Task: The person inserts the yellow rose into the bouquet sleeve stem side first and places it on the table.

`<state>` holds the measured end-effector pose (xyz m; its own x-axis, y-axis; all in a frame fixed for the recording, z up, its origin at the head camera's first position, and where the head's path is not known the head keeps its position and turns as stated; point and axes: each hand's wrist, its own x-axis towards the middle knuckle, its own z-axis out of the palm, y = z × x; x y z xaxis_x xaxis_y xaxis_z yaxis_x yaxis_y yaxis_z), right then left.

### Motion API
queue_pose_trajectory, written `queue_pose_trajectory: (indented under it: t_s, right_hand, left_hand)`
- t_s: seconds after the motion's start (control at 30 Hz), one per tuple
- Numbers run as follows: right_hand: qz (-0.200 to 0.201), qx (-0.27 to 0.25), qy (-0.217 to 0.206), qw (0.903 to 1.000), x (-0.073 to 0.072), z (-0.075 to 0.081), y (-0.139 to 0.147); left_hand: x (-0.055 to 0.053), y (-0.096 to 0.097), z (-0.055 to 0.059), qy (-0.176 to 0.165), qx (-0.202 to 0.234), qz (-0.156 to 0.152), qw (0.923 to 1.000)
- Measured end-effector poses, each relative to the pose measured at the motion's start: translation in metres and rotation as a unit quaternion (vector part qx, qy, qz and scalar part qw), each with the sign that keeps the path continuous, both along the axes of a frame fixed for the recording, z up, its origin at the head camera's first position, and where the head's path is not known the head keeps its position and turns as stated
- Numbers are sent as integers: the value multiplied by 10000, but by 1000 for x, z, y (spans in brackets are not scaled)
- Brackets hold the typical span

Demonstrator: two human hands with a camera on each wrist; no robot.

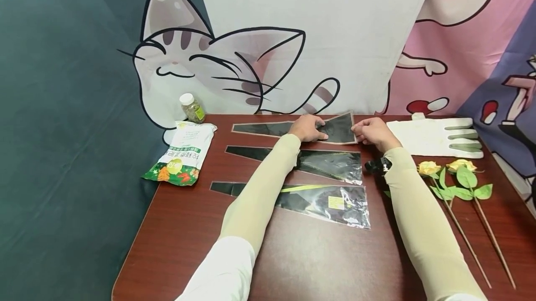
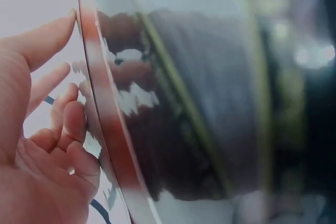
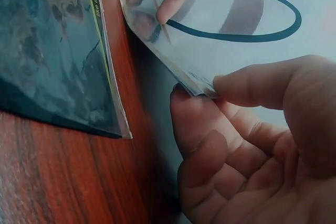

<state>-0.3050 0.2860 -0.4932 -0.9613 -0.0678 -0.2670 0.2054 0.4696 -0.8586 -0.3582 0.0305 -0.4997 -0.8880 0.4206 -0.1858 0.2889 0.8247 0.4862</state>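
Observation:
Three tapered black-and-clear plastic flower sleeves lie in rows on the table. My left hand (image 1: 307, 128) rests on the far flower sleeve (image 1: 270, 129), thumb and fingers spread. At that sleeve's wide right end, my right hand (image 1: 376, 133) pinches the corner between thumb and fingers; the right wrist view shows the edge (image 3: 189, 85) lifted there. Below lies the middle flower sleeve (image 1: 331, 161), with thin yellow lines. Nearest is a third flower sleeve (image 1: 310, 205) with a yellow label; my left forearm crosses over both.
At the table's left edge lie a white and green packet (image 1: 184, 152) and a small jar (image 1: 192, 108) with a white lid. To the right are a white glove (image 1: 427, 136) and two yellow roses (image 1: 460, 166) on long stems. A cat-print cloth (image 1: 251, 59) hangs behind.

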Motion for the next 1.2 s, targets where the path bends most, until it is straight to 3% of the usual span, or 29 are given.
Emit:
queue_pose_trajectory:
  t_s: [0.2, 0.3, 0.4, 0.5, 0.63, 0.73, 0.83, 0.97, 1.2]
  right_hand:
    - [-114, 153, 5, 9998, 1, 1, 1]
    - [-122, 159, 15, 9998, 1, 2, 2]
    - [-119, 176, 11, 9998, 1, 2, 4]
    - [-144, 211, -6, 9997, 2, 1, 5]
    - [-175, 193, 2, 9997, 3, 1, 4]
    - [-151, 176, 54, 9997, 3, 1, 4]
    - [-114, 175, 93, 9997, 2, 0, 3]
    - [-84, 258, 133, 9995, 1, 0, 1]
    - [-186, 358, 289, 9988, -2, 2, -4]
  left_hand:
    - [6, 14, 3, 367, 319, -229, 9986]
    - [10, 23, 7, 407, 767, -134, 9961]
    - [14, 33, 7, 171, 1460, 108, 9891]
    - [19, 44, 4, -208, 2198, 459, 9742]
    - [24, 57, 1, -789, 3130, 913, 9421]
    - [27, 63, 1, -1134, 3628, 1130, 9180]
    - [31, 67, 1, -1329, 3856, 1204, 9051]
    - [33, 69, 0, -1385, 3919, 1203, 9015]
    - [32, 69, 0, -1301, 3884, 1186, 9045]
